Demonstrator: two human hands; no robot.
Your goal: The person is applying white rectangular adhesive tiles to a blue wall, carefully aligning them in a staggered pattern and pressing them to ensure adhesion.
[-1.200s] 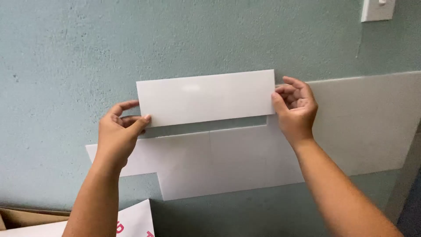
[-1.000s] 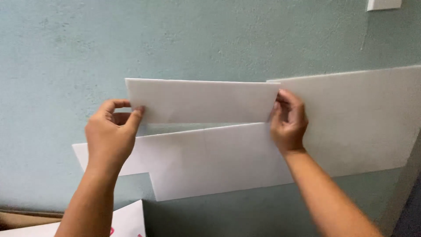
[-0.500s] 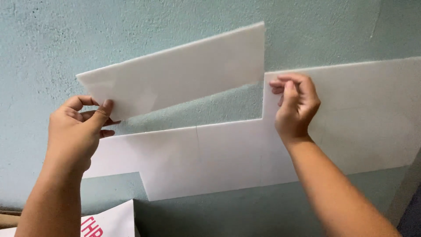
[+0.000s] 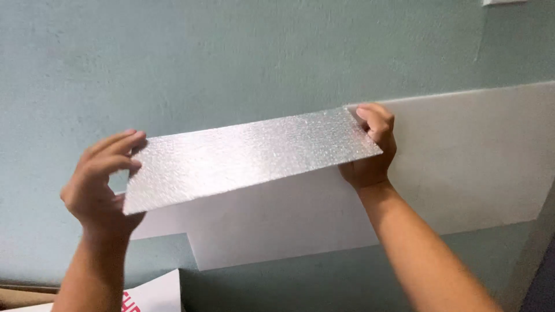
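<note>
I hold a long rectangular strip (image 4: 248,156) with a shiny, pebbled silver face turned up toward me, tilted away from the wall. My left hand (image 4: 101,185) grips its left end, fingers curled over the top edge. My right hand (image 4: 373,147) pinches its right end near the wall. Behind the strip a large white sheet (image 4: 462,156) lies flat against the pale green wall (image 4: 231,58), with a stepped notch cut along its lower left edge.
A white plate (image 4: 503,2) sits on the wall at the top right. At the bottom left are a white board with red print (image 4: 153,297) and a brown cardboard edge (image 4: 23,296). A darker corner runs down the far right.
The strip was flat on the wall showing its white face. It has been lifted off and tipped over, so its silver textured side now faces up. Both hands moved with it.
</note>
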